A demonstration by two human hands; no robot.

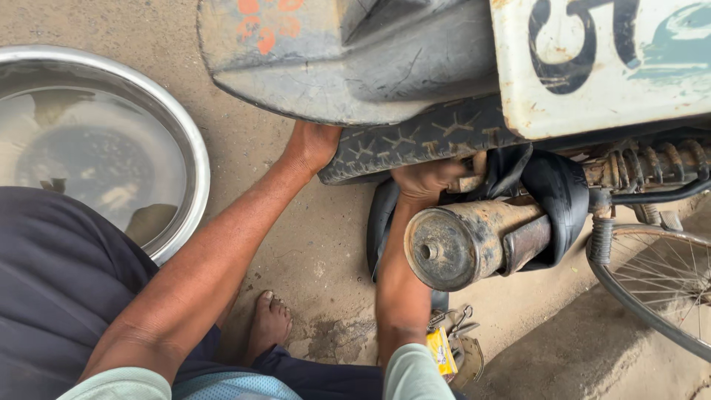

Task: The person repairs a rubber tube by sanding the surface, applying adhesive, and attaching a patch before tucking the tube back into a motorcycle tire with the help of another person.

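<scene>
A motorcycle's rear tyre (426,139) with worn tread sits under a dark mudguard (348,59). My left hand (312,145) presses flat against the tyre's left end. My right hand (426,180) reaches in beside the tyre, its fingers closed on the black inner tube (552,189) that hangs out in folds. A rusty exhaust pipe (459,241) juts toward me just right of my right forearm, partly hiding the tube.
A large steel basin of water (189,141) stands on the dirt at left. A white number plate (600,67) is at top right. A bicycle wheel (655,285) stands at right. My bare foot (268,324) and small tools (459,344) lie on the ground.
</scene>
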